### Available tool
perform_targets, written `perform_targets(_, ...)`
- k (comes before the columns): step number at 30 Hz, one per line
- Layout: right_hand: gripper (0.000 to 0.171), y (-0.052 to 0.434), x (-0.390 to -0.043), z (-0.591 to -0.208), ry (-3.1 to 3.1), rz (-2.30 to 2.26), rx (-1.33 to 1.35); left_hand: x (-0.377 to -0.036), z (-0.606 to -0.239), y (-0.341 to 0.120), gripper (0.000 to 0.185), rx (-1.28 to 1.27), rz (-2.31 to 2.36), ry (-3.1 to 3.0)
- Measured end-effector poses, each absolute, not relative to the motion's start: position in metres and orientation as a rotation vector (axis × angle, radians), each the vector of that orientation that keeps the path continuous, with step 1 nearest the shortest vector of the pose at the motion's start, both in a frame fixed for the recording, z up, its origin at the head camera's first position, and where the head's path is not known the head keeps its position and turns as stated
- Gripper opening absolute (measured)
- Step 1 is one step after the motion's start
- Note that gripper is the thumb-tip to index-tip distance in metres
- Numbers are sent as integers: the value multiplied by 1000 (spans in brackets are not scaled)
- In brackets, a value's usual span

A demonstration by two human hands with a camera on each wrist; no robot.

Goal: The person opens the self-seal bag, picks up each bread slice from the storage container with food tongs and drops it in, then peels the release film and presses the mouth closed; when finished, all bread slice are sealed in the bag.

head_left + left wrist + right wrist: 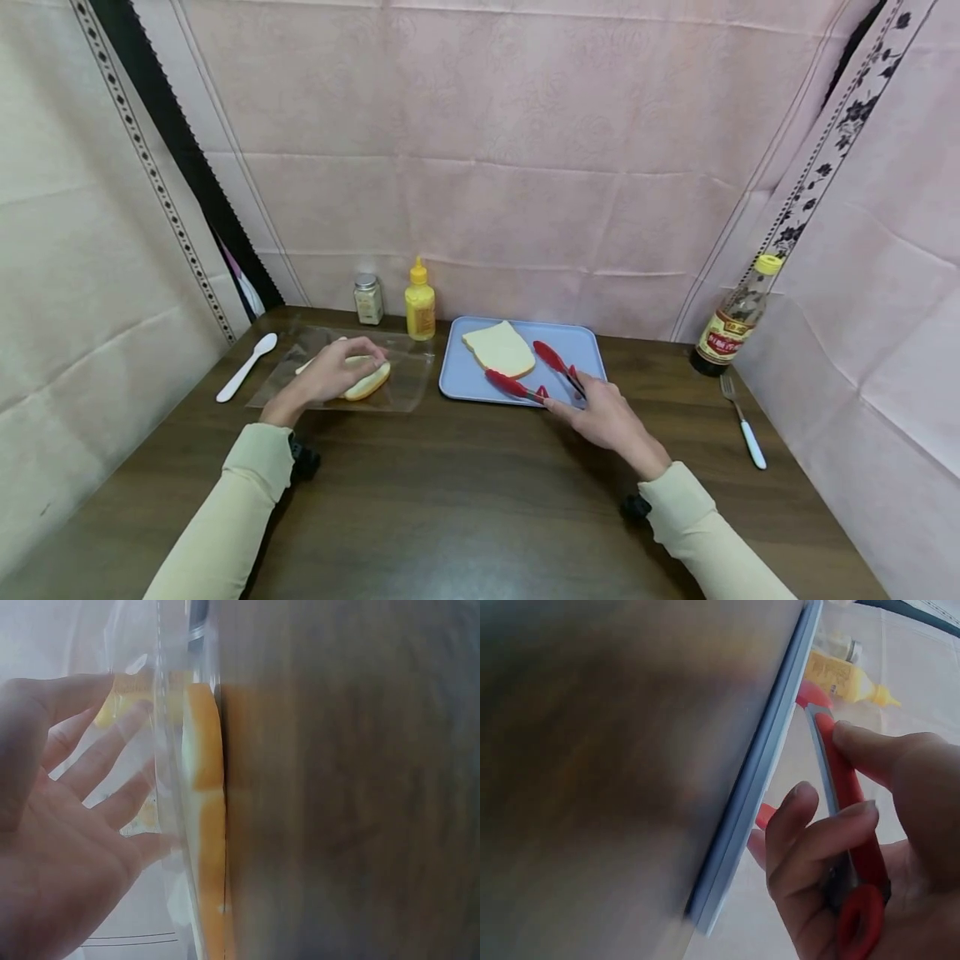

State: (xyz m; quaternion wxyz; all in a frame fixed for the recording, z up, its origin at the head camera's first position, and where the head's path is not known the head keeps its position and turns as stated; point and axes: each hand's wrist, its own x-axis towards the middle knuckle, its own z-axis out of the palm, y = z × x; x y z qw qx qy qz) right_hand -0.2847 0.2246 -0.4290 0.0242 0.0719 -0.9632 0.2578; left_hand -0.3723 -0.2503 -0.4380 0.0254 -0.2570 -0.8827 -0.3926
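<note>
My left hand [341,367] lies with spread fingers on a clear plastic bag [405,375] that holds a yellow-crusted bread slice [369,385]. The left wrist view shows that hand [90,787] flat against the bag [169,690], with the bread [202,757] just behind it. My right hand [596,410] grips the handle end of red tongs [517,385] lying on a blue tray [581,342]. A white bread slice [498,348] sits on the tray between the tong arms. In the right wrist view the fingers and thumb curl round the tongs [840,772] beside the tray edge [757,787].
A spice shaker [367,298] and a yellow squeeze bottle [420,304] stand at the back of the wooden table [465,492]. A white spoon [247,365] lies far left. A dark sauce bottle [735,321] and a fork [744,421] are at the right. Cloth walls enclose the table.
</note>
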Motion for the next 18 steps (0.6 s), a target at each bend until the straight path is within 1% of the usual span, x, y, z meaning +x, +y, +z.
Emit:
perform_targets(3, 87, 214, -292, -428, -2968, 800, 230, -372, -438, -249, 24, -776, -1202, -2747)
perform_targets(7, 81, 201, -302, -431, -2998, 811, 245, -368, -441, -254, 24, -732, -1197, -2765)
perform_targets(10, 85, 199, -304, -431, -3022, 795, 232, -367, -442, -256, 23, -739, -1201, -2756)
perform_targets(12, 83, 201, -305, -431, -3019, 790, 231, -367, -442, -254, 24, -748, -1218, -2749)
perform_targets(17, 85, 216, -307, -429, -3001, 780, 223, -372, -439, -246, 27, -768, -1266, -2726)
perform_targets(18, 88, 219, -307, -429, -2998, 773, 213, -373, -439, -244, 28, -767, -1280, -2718)
